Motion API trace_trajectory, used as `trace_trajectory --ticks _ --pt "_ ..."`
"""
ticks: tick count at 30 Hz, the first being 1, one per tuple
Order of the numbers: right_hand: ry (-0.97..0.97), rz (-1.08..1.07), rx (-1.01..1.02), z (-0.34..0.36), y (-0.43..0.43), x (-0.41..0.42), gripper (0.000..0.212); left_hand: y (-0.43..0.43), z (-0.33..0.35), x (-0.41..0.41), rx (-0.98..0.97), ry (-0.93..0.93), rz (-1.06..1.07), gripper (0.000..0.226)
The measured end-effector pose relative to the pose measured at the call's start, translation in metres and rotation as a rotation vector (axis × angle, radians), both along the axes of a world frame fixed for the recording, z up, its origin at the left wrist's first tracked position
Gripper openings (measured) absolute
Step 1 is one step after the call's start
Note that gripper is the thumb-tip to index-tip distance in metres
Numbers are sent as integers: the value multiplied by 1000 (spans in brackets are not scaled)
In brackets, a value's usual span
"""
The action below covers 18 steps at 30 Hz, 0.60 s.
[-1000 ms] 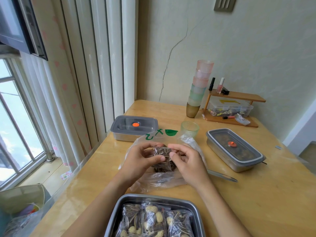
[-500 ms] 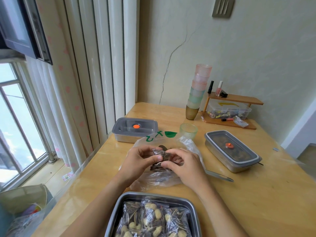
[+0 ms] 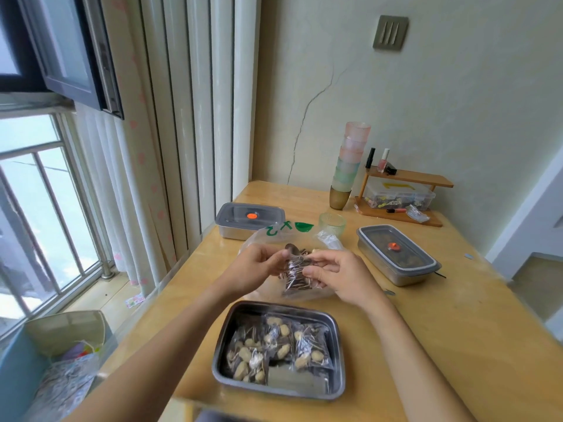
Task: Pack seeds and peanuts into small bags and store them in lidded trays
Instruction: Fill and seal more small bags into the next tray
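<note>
hanging from left hand (image 3: 261, 267), right hand (image 3: 338, 276): bag (image 3: 297, 278)

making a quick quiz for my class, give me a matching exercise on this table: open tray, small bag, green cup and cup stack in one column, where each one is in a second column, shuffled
Things
1. open tray
2. small bag
3. green cup
4. cup stack

Places
A. gripped by the left hand and right hand
B. nearest the person, with packed bags inside
C. beside the shelf at the far wall
D. between the left lidded tray and the right lidded tray

Pairs: 1-B, 2-A, 3-D, 4-C
</note>
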State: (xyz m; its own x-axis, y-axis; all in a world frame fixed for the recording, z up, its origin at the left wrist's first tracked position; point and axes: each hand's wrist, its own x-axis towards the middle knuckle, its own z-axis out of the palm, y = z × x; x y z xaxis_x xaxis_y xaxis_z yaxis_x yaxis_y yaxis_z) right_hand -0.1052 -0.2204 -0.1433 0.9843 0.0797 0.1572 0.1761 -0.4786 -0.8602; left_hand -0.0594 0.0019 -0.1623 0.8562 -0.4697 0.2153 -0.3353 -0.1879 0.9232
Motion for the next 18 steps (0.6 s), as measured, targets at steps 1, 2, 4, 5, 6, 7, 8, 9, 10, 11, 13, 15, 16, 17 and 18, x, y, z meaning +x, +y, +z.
trace_trajectory --ticks 1,2,4,5,6,7,8,9,10,11,13,15,16,17,18 --pt "34 28 15 3 0 -7 30 1 3 -6 36 -17 26 39" --pt "63 58 10 7 0 -14 29 3 7 -14 78 -45 29 37" --pt "110 124 -57 13 -2 -29 25 7 14 -29 202 -118 0 34" --pt "137 167 -99 16 -4 -36 24 10 17 -37 281 -161 -17 33" --pt "161 212 -148 19 -4 -43 24 13 19 -45 358 -201 -34 33" --pt "175 262 -207 23 -4 -51 25 16 20 -53 418 -238 -56 33" --pt "179 304 -290 25 -4 -58 26 18 21 -61 458 -270 -86 31" --pt "178 344 -382 28 -2 -65 26 21 21 -70 490 -300 -121 29" --pt "174 374 -484 30 2 -72 26 23 21 -80 526 -323 -155 27" --pt "172 396 -585 31 7 -78 26 25 20 -88 570 -337 -183 27" --pt "179 429 -737 29 20 -88 28 29 14 -100 659 -365 -210 25" --pt "175 453 -827 23 33 -95 28 32 6 -107 678 -442 -180 21" --pt "157 450 -860 20 39 -98 28 33 1 -110 655 -486 -136 18" --pt "136 428 -884 16 43 -100 28 35 -5 -112 630 -529 -77 15" --pt "106 383 -881 13 45 -102 25 36 -11 -113 626 -569 -16 15"
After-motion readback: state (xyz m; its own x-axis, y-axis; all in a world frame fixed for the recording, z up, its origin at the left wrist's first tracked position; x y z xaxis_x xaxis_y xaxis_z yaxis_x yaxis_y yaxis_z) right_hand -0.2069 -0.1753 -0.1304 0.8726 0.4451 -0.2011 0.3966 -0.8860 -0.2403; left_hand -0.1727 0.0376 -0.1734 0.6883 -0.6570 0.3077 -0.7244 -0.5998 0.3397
